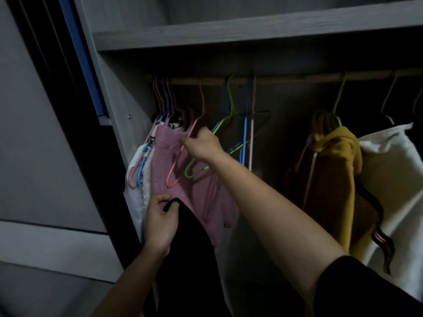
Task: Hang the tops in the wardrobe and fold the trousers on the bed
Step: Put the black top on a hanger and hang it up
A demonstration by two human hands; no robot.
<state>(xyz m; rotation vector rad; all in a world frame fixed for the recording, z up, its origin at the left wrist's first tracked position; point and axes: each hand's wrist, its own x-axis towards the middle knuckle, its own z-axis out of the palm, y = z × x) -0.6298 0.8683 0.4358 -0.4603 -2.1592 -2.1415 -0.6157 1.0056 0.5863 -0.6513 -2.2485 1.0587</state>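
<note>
The black cloth point(190, 259) in the left hand point(160, 223) runs off the bottom edge. It is so dark that its shape cannot be told. The right hand point(201, 145) pinches at the neck of the pink top point(201, 197), but it is hard to tell if it holds the cloth, the pink hanger point(175, 167) or both. The pink top covers most of the clothes point(139, 170) behind it. The rail point(286, 79) and the white garment point(389, 179) are cut off at the right edge.

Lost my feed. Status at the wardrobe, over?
Left hand grips black garment. Right hand pinches pink top at collar. Empty hangers crowd beside it on the rail.
</note>
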